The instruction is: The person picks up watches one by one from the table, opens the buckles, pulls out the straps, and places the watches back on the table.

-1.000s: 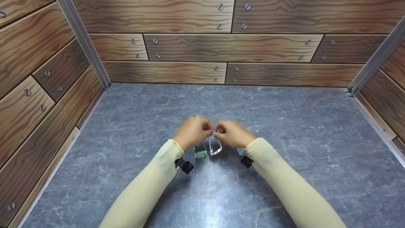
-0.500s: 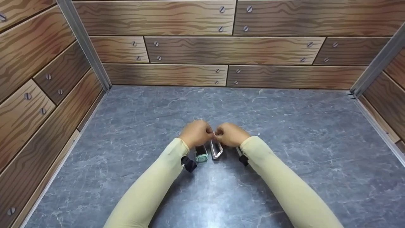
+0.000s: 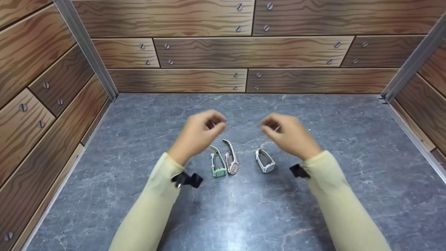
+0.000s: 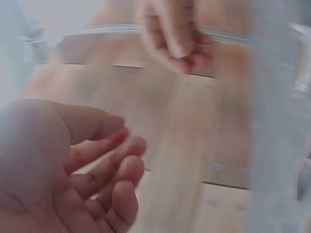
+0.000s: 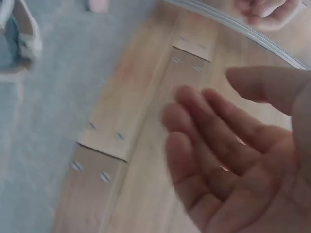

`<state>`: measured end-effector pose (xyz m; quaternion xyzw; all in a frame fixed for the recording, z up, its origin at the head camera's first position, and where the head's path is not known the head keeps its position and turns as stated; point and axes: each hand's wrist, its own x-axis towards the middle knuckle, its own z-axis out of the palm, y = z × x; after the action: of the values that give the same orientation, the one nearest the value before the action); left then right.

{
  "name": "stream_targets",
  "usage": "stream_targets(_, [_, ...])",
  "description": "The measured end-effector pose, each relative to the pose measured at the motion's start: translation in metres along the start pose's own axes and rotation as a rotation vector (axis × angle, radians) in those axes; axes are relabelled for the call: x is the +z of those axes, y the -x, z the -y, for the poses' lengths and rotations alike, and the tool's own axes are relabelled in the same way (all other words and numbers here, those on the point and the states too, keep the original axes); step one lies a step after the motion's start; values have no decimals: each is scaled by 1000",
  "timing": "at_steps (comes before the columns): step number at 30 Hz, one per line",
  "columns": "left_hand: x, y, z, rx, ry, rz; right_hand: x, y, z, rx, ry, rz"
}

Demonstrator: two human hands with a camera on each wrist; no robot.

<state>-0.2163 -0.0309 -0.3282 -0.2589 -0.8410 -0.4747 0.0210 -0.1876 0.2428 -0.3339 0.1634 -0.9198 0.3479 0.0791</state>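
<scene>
Three wristwatches lie on the table in the head view. The green watch (image 3: 220, 172) is on the left, and the pale pink watch (image 3: 233, 168) lies right beside it, its strap end unfastened and pointing away. Farther right is the white watch (image 3: 269, 168), its strap looped. My left hand (image 3: 202, 130) hovers beyond the green watch, fingers loosely curved and holding nothing. On the other side, my right hand (image 3: 291, 134) is raised above and beyond the white watch, its relaxed fingers (image 5: 182, 150) bent around bare air in the right wrist view.
The grey marbled table (image 3: 167, 115) spreads around the watches. Wood-patterned panels (image 3: 202, 52) wall it at the back and both sides, with metal posts (image 3: 92, 52) in the corners. Each wrist wears a small black camera (image 3: 195, 180) on a strap.
Both hands were together at the pale pink watch, pinching its strap. They have let go, risen and spread apart, leaving it on the table. The white watch has come into full view.
</scene>
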Motion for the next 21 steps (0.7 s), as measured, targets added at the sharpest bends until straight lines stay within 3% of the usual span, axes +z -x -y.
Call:
stream_targets(4, [-14,9,-8,127,34,-141,-12,12,3,-134,38,-227])
stream_targets(8, [-19,11,-5,160,14,-204,-14,19,4,-228,76,-332])
stream_targets(15, [-21,10,-1,117,-61,-210,-15,22,4,-232,181,-324])
stream_targets(21, [-19,10,-1,55,-134,-131,-14,23,-1,-185,257,-300])
